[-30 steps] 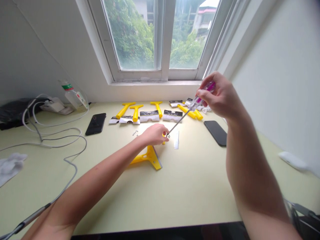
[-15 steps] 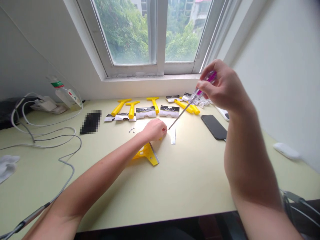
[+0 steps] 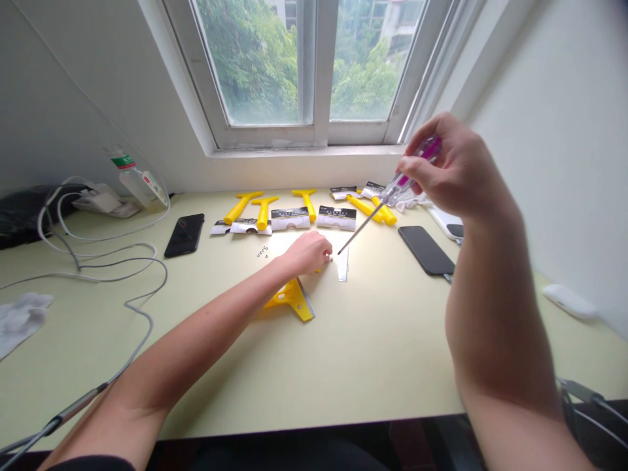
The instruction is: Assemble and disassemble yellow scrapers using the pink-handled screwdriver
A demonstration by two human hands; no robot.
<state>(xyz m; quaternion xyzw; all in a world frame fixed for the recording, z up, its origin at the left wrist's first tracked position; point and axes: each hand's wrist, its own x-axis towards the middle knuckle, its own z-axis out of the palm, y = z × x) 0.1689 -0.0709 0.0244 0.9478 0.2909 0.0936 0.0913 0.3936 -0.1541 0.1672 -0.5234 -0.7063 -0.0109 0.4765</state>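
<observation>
My right hand [image 3: 451, 167] is closed round the purple, clear handle of a screwdriver [image 3: 366, 222]. Its shaft slants down to the left, with the tip close to the fingers of my left hand [image 3: 310, 252]. Those fingers are bent together low over the table; what they hold, if anything, is hidden. A tiny metal piece [image 3: 331, 260] shows beside the fingertips, and a bit of yellow shows beneath the hand. Flat metal blades [image 3: 343, 269] lie just right of it. Below my left wrist rests a yellow scraper [image 3: 297, 301], partly covered by the forearm. Several small metal nuts or screws [image 3: 263, 251] lie to the left.
Yellow scraper handles [image 3: 263, 212] and black-and-white packages [image 3: 290, 218] line the back. Black phones lie left [image 3: 184, 235] and right [image 3: 426, 250]. Cables [image 3: 147, 314] loop across the left side near a plastic bottle [image 3: 140, 186]. A white device [image 3: 569, 301] is far right.
The view has shifted slightly, moving everything a little to the right. My left fingertips have moved slightly, and a tiny metal piece now shows beside them. The screwdriver stays in my right hand.
</observation>
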